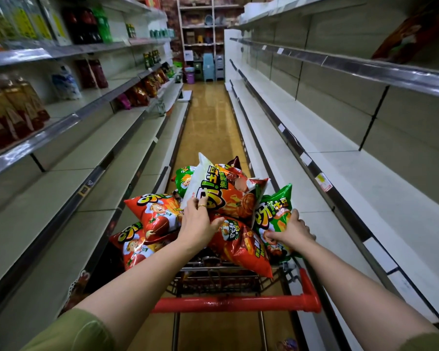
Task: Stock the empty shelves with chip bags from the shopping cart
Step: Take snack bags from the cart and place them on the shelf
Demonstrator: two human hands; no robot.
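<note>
A shopping cart (234, 304) with a red handle stands in the aisle in front of me, heaped with several red, orange and green chip bags. My left hand (200, 221) rests on the pile and grips the lower edge of a large orange and white chip bag (228, 196) on top. My right hand (293, 230) holds a green chip bag (275, 211) at the cart's right side, thumb across its front. Empty white shelves (339, 158) run along the right of the aisle.
The left shelving (69, 158) holds bottles of drinks and oil on upper levels and snack bags farther down the aisle, with bare lower boards. One chip bag (410, 31) lies on a high right shelf. Stacked plastic stools and bins stand at the aisle's far end.
</note>
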